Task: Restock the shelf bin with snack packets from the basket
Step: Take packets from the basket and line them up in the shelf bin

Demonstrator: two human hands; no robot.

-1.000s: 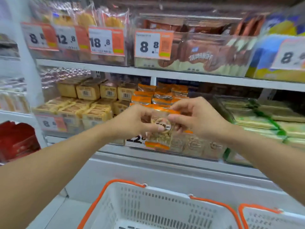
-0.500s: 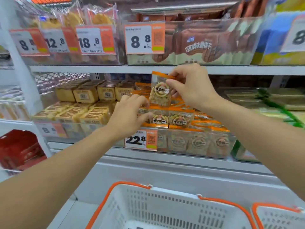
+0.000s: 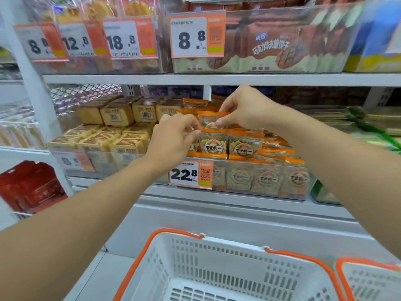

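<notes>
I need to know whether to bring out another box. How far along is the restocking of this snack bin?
Nearly done, it seems. The clear shelf bin already holds rows of orange snack packets. In hand: the right hand pinches one packet above the front row, while the left hand holds the front packets in place. Left: the part of the white basket in view shows no packets; its bottom is cut off.

I hold an orange-edged clear snack packet (image 3: 211,120) upright just behind the front row of matching packets (image 3: 227,145) heaped in the clear shelf bin (image 3: 271,181).
</notes>
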